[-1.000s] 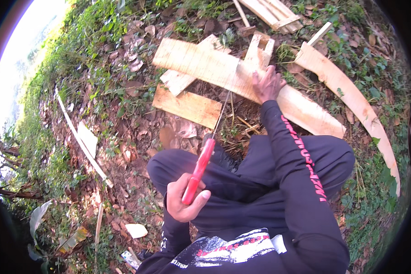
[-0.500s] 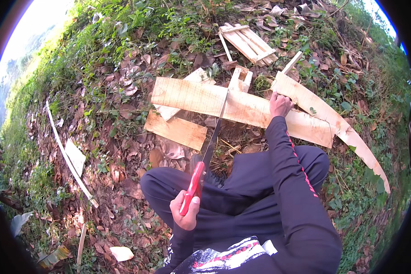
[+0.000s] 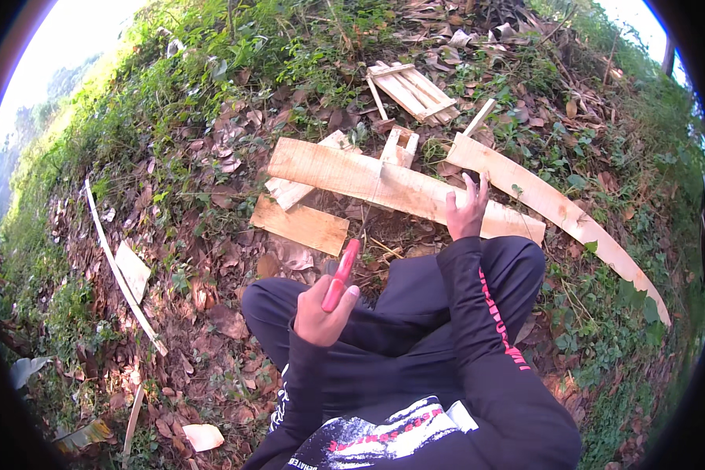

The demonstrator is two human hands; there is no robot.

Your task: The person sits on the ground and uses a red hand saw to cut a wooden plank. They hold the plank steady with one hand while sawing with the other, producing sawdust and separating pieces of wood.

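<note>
My left hand is closed round the red handle of a handsaw. Its blade, seen nearly edge-on and hard to make out, runs away from me to a long pale wooden plank, where a thin line crosses the wood. That plank lies slantwise in front of my knees. Above its right part is my right hand, fingers spread and holding nothing; whether it touches the wood I cannot tell. Beneath the plank's middle, a small hollow wooden block shows at the far side.
Two shorter boards lie under and before the plank's left end, the nearer board flat. A long curved slab stretches along the right. Farther off rests a slatted wooden panel. A thin strip lies left among dry leaves.
My right hand has let go of the plank and spread its fingers. My left hand and the saw handle have moved forward. The plank's right end has shifted slightly left, away from the curved slab.
</note>
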